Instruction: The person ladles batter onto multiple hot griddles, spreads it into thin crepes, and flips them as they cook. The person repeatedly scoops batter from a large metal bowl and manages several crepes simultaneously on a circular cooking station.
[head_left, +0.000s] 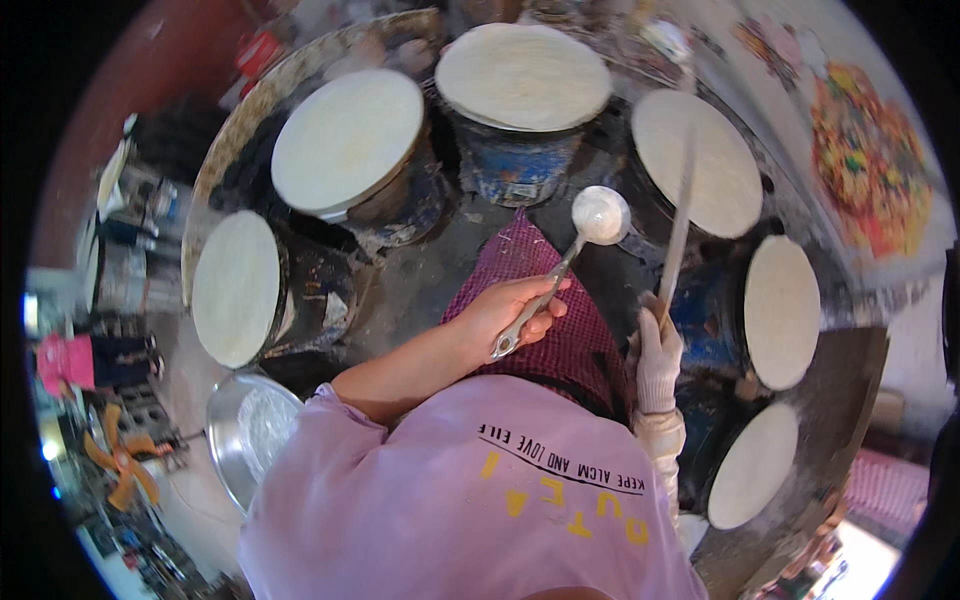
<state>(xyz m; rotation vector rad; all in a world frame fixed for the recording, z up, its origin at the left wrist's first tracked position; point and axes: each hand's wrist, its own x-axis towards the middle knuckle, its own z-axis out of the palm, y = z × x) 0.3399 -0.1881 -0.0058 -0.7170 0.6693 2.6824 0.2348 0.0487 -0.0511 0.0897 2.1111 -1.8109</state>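
Note:
My left hand (525, 319), bare, grips the handle of a metal ladle (544, 296). The ladle's round bowl points away from me and holds white liquid or a white coating (600, 214). On my right hand (658, 345) is a pale knit glove, closed around the lower end of a long thin flat stick (681, 210). The stick stands out forward, overlapping in view a round white-topped surface (720, 165) at front right. Straight ahead, another round top (525, 75) covered with a thin white layer sits on a stained blue drum (517, 165).
Several more white rounds on dark drums curve around me, including front left (349, 142), left (236, 289) and right (782, 311). A metal basin (223, 431) of white liquid stands by my left elbow. Farther left are an orange-bladed fan (120, 457) and a person (71, 362).

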